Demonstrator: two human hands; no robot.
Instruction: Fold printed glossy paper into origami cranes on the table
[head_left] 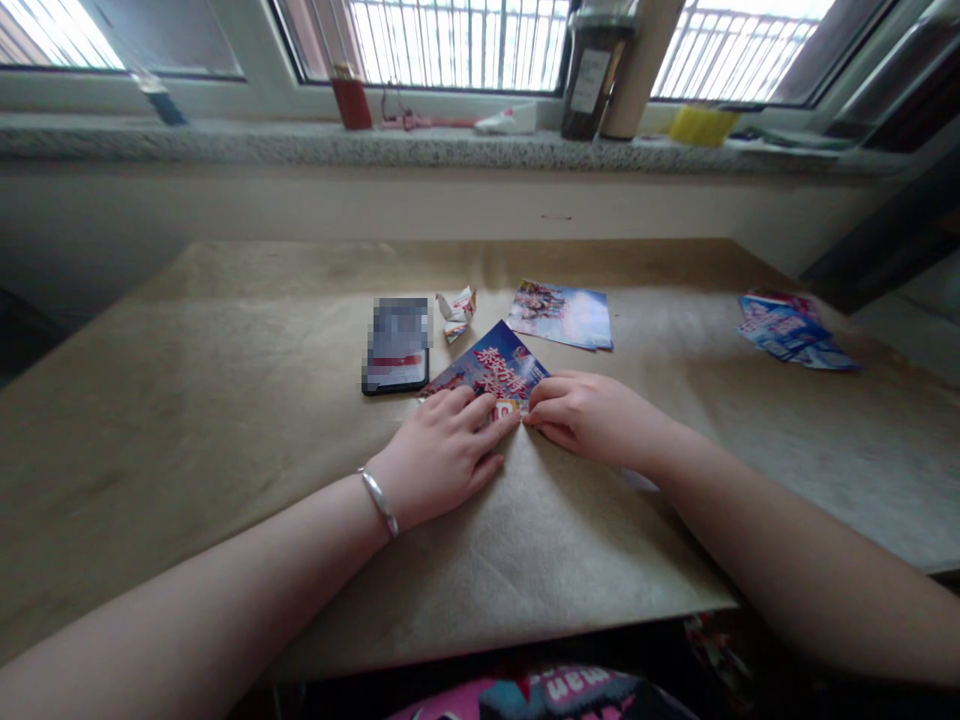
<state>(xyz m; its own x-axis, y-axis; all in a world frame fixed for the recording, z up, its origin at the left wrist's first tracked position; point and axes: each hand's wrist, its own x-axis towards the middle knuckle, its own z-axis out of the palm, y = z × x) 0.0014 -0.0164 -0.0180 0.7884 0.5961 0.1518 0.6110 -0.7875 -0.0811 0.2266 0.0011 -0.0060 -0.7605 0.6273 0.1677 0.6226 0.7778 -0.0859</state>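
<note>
A blue printed sheet of paper point(504, 352), folded to a triangle with its tip pointing away from me, lies on the table under my hands. My left hand point(444, 440), with a silver bangle at the wrist, rests flat on the sheet's lower left part, fingers stretched out and pressing it down. At the sheet's lower right edge is my right hand point(574, 412), its fingers curled and pinched together on the paper. The fingertips of both hands nearly meet at the near edge. My fingers hide much of the sheet's lower side.
Left of the sheet lies a phone point(396, 345), beside a small folded paper piece point(457, 314). Flat printed sheets point(570, 315) lie behind my right hand. Several blue paper pieces point(795, 330) are at the far right of the brown-covered table point(225, 400). Jars stand on the windowsill point(465, 148).
</note>
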